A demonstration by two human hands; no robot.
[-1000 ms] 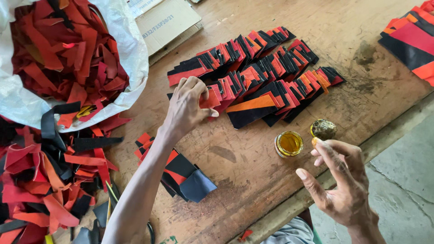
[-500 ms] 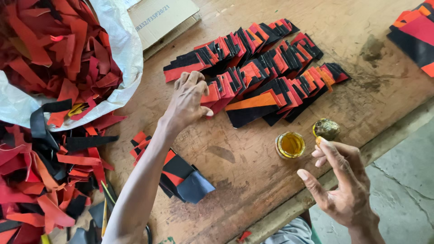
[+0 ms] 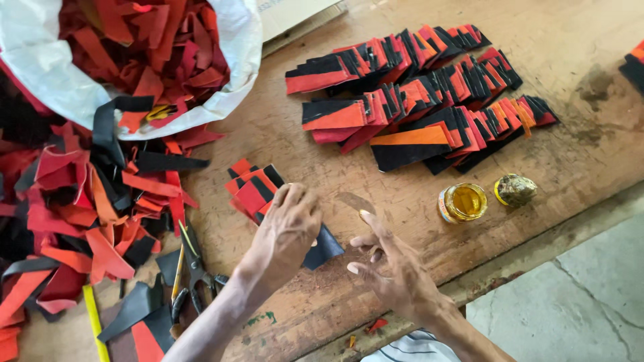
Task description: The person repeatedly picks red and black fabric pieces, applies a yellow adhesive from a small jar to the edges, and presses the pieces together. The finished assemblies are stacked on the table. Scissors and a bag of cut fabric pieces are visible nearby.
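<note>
Our left hand [image 3: 287,231] now rests on the small stack of red and black pieces [image 3: 258,194] near the front edge of the wooden table [image 3: 570,154], fingers curled down over the dark piece on top. Half a second ago that hand was up at the long rows of folded red, orange and black pieces [image 3: 416,110] toward the far side; it has drawn back to the near stack, so the work has shifted from the laid-out rows to this pile. Our right hand [image 3: 396,271] has moved in too, from beside the open jar of yellow liquid [image 3: 463,202] to just right of the left hand. Its fingers are loosely spread, and a thin, blurred strip shows at its fingertips; we cannot tell whether it is gripped. The jar lid [image 3: 515,190] sits beside the jar. Scissors [image 3: 191,268] lie left of our forearm, by the scrap heap [image 3: 74,208].
</note>
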